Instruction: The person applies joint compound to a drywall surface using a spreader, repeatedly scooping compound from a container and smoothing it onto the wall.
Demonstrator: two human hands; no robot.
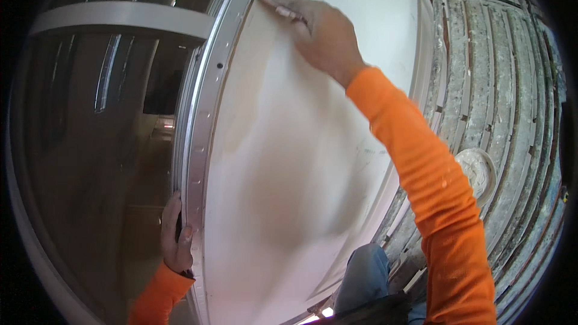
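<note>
A white board panel (289,162) with a beige-stained strip runs along a perforated metal edge strip (198,162). At the panel's upper left, my right hand (322,33) reaches to the edge beside the metal strip. Its fingers are pressed together, and whatever is between them is too small to make out. Lower down, my left hand (176,238) is closed around the edge of the grey window frame (185,120), thumb on the near side. A dark patch shows between its thumb and fingers.
Dark glass (72,162) with a pale crossbar (120,17) fills the left side. To the right lies a slatted, paint-spattered metal platform (481,84). On it, by my right forearm, stands a round tub (475,174) of white paste. My jeans-clad knee (364,274) shows below.
</note>
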